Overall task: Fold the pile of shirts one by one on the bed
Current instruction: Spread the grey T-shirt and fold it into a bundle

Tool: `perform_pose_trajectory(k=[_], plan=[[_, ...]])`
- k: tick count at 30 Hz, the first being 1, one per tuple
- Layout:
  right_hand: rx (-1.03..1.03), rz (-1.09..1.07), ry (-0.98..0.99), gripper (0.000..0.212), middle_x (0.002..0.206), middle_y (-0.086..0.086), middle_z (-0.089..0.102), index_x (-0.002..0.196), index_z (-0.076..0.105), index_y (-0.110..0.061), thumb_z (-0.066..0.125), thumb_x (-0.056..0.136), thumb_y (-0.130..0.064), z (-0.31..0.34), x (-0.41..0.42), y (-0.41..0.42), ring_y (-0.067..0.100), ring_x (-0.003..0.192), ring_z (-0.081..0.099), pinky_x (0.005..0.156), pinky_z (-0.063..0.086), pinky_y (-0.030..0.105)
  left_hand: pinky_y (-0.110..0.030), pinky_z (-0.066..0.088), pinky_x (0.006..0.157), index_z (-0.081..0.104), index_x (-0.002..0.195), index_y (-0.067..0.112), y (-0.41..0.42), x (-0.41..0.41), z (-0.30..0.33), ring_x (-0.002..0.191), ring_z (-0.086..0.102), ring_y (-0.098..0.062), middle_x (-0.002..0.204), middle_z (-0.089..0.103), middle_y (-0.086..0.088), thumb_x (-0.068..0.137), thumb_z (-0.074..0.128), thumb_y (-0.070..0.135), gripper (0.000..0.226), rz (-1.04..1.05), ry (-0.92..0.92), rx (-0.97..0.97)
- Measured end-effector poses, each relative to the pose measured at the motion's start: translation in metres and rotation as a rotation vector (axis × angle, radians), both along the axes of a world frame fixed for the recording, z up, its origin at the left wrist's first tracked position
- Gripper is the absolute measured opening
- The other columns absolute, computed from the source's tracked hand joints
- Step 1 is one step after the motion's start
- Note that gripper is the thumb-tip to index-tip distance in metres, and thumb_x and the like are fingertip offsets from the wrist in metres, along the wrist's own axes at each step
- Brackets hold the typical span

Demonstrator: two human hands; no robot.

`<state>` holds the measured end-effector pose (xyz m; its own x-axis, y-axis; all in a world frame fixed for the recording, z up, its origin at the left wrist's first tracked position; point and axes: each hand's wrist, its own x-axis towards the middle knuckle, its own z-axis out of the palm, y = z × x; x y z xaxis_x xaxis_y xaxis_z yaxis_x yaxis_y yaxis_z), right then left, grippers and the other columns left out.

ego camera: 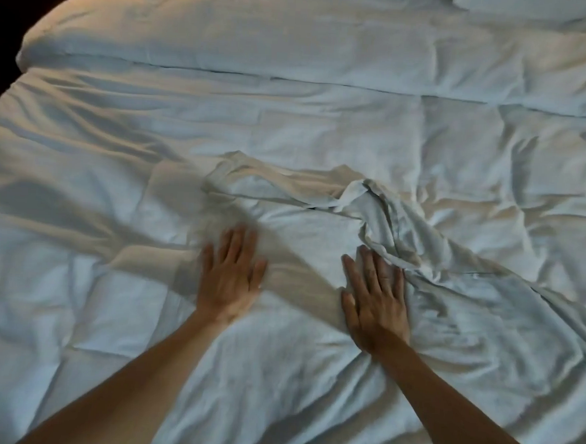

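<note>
Flat and spread, the left hand and right hand both press palm-down on a white shirt, gripping nothing. That shirt lies crumpled near the middle of the bed, its right side bunched into folds. Wrinkled white bedding surrounds it (pillows at the far side). Warm light glows at the far left corner.

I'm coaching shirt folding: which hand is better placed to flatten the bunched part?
Probably the right hand: its fingers touch the bunched fold of the white shirt; the left hand lies on the smoother side.
</note>
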<state>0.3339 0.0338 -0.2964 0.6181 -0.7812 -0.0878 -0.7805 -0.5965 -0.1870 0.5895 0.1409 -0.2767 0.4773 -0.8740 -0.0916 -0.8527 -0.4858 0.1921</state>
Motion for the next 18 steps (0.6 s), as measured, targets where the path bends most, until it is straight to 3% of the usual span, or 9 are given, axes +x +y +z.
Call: perform_pose_trajectory(k=[2,4,7,9,12,14,16,18], plan=[[0.045,0.019,-0.007,0.061,0.166,0.0,0.009,0.156,0.023,-0.033,0.023,0.097,-0.048,0.006,0.001,-0.003,0.019,0.153,0.008,0.121,0.008,0.052,-0.065,0.017,0.114,0.038,0.151,0.012,0.003,-0.029,-0.004,0.145,0.032,-0.037,0.157,0.035,-0.017,0.097,0.026,0.047,0.066,0.17,0.025,-0.014],[0.092,0.053,-0.145,0.058,0.162,0.001,0.024,0.15,0.038,-0.029,0.028,0.096,-0.045,0.018,-0.007,-0.013,0.022,0.149,0.024,0.119,0.017,0.048,-0.063,0.014,0.115,0.04,0.149,0.005,-0.005,-0.066,-0.001,0.145,0.031,-0.038,0.156,0.034,-0.021,0.097,0.031,0.042,0.064,0.176,0.016,-0.117],[-0.1,-0.092,-0.326,0.05,0.15,0.004,0.045,0.138,0.054,-0.022,0.048,0.09,-0.033,0.041,-0.039,-0.047,0.027,0.129,0.048,0.103,0.038,0.044,-0.055,0.017,0.118,0.041,0.148,0.003,-0.026,-0.137,0.005,0.145,0.034,-0.032,0.157,0.034,-0.016,0.1,0.034,0.037,0.059,-0.227,0.067,-0.246],[-0.213,-0.319,-0.229,0.057,0.146,0.006,0.046,0.138,0.052,-0.021,0.059,0.084,-0.037,0.055,-0.067,-0.081,0.031,0.122,0.046,0.097,0.038,0.048,-0.053,0.02,0.118,0.037,0.151,0.009,-0.039,-0.178,0.004,0.149,0.027,-0.026,0.162,0.025,-0.008,0.101,0.03,0.038,0.058,-0.388,0.144,-0.188],[0.085,-0.442,-0.056,0.057,0.132,0.005,0.055,0.131,0.056,-0.02,0.067,0.084,-0.051,0.066,-0.103,-0.129,0.03,0.12,0.05,0.097,0.041,0.048,-0.053,0.014,0.12,0.032,0.154,0.011,-0.049,-0.205,-0.002,0.152,0.017,-0.024,0.164,0.02,-0.004,0.102,0.024,0.046,0.063,-0.327,0.086,-0.059],[0.292,-0.393,-0.107,0.045,0.105,0.0,0.066,0.116,0.067,-0.021,0.073,0.082,-0.05,0.075,-0.117,-0.153,0.021,0.101,0.062,0.088,0.047,0.036,-0.056,0.014,0.12,0.03,0.155,0.012,-0.047,-0.209,-0.003,0.153,0.013,-0.026,0.164,0.022,-0.006,0.103,0.021,0.048,0.064,-0.321,-0.008,-0.025],[0.468,-0.388,-0.159,0.027,0.075,-0.006,0.061,0.094,0.072,-0.021,0.076,0.081,-0.044,0.089,-0.122,-0.172,0.01,0.071,0.058,0.071,0.043,0.025,-0.059,0.015,0.119,0.027,0.156,0.015,-0.045,-0.209,-0.004,0.153,0.01,-0.028,0.164,0.02,-0.005,0.103,0.021,0.047,0.062,-0.356,-0.054,-0.036],[0.62,-0.42,-0.096,0.036,0.065,-0.002,0.055,0.07,0.064,-0.016,0.07,0.087,-0.047,0.098,-0.122,-0.187,0.012,0.062,0.052,0.068,0.039,0.028,-0.062,0.014,0.118,0.024,0.157,0.018,-0.045,-0.21,-0.009,0.153,0.007,-0.03,0.165,0.018,-0.003,0.104,0.023,0.044,0.06,-0.396,-0.088,-0.013]])
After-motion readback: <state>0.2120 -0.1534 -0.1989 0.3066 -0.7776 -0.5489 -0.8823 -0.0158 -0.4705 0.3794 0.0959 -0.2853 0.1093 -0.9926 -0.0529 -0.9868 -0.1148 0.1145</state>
